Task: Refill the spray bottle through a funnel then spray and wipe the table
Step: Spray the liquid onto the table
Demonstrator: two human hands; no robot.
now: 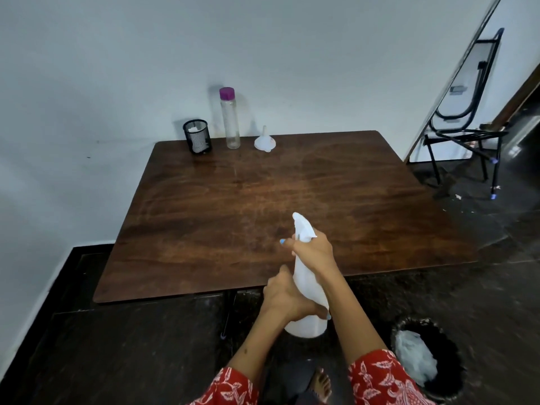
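Hands [301, 276] grip tilted spray bottle [306, 276] over table [204, 214].

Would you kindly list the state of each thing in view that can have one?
Spray bottle: held over the table's near edge, nozzle pointing away from the person.
Right hand: grips the bottle's neck.
Left hand: grips the bottle's body.
Water bottle: upright, capped, nearly empty.
Funnel: on the table, wide end down.
Mesh cup: upright, something white inside.
Chair: folded, leaning on the wall.

Pale wall [117, 68], dark floor [131, 346], folding chair [467, 112] leaning beside the wall.
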